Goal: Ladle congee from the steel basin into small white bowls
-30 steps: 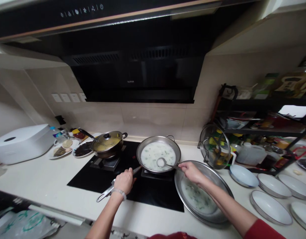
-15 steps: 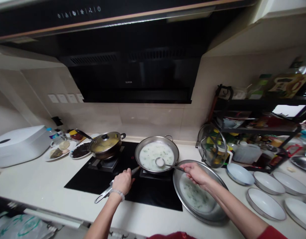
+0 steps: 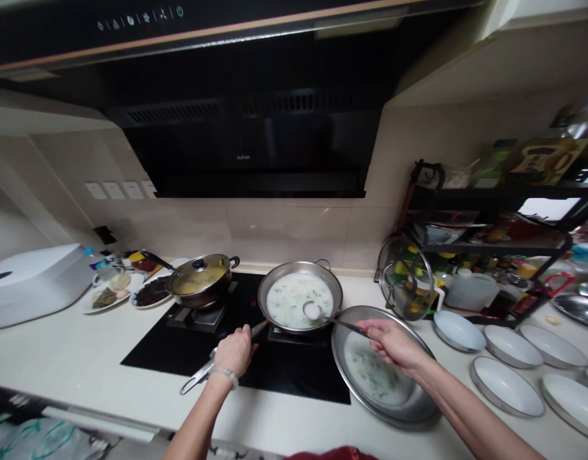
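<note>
My left hand [image 3: 235, 352], with a bracelet at the wrist, is closed around the long handle [image 3: 196, 375] of a wok [image 3: 340, 291]. Milky white soup with green bits [image 3: 294, 294] fills the wok on the right side of the cooktop. A ladle [image 3: 339, 322] is gripped in my right hand [image 3: 392, 345]; its bowl, with whitish liquid in it, is over the soup near the wok's right side. Under my right hand stands a large steel basin [image 3: 339, 364] holding similar white soup with greens, partly hidden by the forearm.
A lidded pan [image 3: 200, 281] sits on the left burner, beside plates of food [image 3: 152, 292]. Several white bowls [image 3: 507, 386] stand at right, before a condiment rack [image 3: 490, 246] and a leaning glass lid [image 3: 405, 278]. Overhead hangs a range hood [image 3: 255, 140].
My right hand and the ladle have shifted slightly right, and the ladle's bowl is nearer the wok's right rim. My left hand stays on the handle. The view has shifted slightly.
</note>
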### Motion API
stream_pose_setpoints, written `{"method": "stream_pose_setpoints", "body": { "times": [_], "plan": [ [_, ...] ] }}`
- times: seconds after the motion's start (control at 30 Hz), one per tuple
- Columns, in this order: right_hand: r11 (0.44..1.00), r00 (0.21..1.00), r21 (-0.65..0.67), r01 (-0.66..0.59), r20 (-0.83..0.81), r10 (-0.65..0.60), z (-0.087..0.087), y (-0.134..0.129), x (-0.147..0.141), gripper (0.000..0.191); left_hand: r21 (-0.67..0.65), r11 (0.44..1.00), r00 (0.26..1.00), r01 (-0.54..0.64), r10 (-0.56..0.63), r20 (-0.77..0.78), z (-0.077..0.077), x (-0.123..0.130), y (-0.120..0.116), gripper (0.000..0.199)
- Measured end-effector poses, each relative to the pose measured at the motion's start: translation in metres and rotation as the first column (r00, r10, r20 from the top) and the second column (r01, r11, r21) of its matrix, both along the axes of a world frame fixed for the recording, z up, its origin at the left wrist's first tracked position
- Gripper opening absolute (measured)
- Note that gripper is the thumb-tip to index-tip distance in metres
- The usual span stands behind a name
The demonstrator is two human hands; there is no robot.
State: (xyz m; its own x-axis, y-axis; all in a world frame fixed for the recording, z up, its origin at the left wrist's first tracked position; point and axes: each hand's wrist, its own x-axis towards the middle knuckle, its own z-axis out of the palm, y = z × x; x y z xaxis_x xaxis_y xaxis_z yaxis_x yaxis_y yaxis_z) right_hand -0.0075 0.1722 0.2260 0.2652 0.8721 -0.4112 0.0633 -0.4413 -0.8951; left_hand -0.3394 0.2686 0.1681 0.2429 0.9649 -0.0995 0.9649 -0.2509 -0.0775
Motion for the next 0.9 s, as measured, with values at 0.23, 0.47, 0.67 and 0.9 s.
{"method": "stream_pose_setpoints", "body": {
  "times": [0.23, 0.47, 0.67, 0.9],
  "plan": [
    [0.996, 0.994, -0.01, 0.086, -0.061, -0.086, -0.004, -0.048, 0.031, 0.057, -0.005, 1.0, 1.0, 0.011, -0.011, -0.003, -0.002, -0.001, 0.001, 0.033],
    [0.986, 0.937, 0.03, 0.165, 0.308, -0.166, -0.053, -0.098, 0.072, 0.055, -0.014, 1.0, 1.0, 0.017, -0.018, -0.012, -0.001, -0.002, 0.001, 0.033],
    [0.998, 0.599, -0.045, -0.037, 0.799, 0.058, -0.11, -0.128, 0.078, 0.047, -0.025, 0.999, 0.999, 0.034, -0.034, -0.006, -0.001, -0.003, 0.002, 0.033],
    [0.983, 0.346, -0.183, 0.003, 0.922, 0.171, -0.1, -0.136, 0.065, 0.053, -0.033, 0.999, 0.999, 0.04, -0.04, 0.011, -0.002, -0.004, 0.002, 0.032]
  ]
}}
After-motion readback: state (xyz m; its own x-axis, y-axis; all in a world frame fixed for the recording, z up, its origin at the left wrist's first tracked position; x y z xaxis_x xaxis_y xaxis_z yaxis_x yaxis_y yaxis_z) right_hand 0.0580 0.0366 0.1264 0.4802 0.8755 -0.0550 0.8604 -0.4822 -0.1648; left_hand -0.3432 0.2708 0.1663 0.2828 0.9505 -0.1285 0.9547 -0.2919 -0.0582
